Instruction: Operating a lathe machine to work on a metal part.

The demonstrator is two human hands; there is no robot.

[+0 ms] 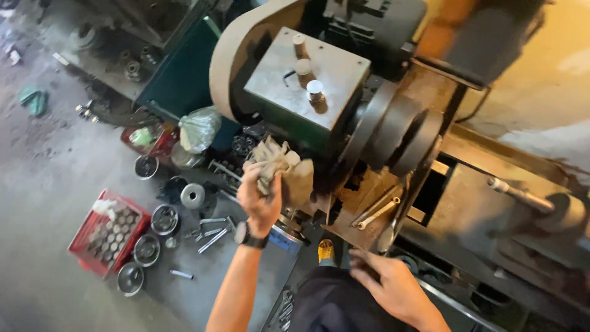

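My left hand [259, 201], with a dark watch on the wrist, is closed around a dirty beige rag [279, 167] and holds it up against the front of a lathe headstock [301, 80]. My right hand [390, 283] hovers low near the lathe's front edge, fingers loosely spread, with nothing in it, just below two thin metal rods [376, 212] lying on the machine. The lathe chuck [402, 132] sits to the right of the rag.
A red crate [106, 232] of small metal parts, several round metal bowls [147, 249], a plastic bag [198, 128] and loose bolts lie on the concrete floor at left. The lathe bed with a handle lever [519, 193] extends right.
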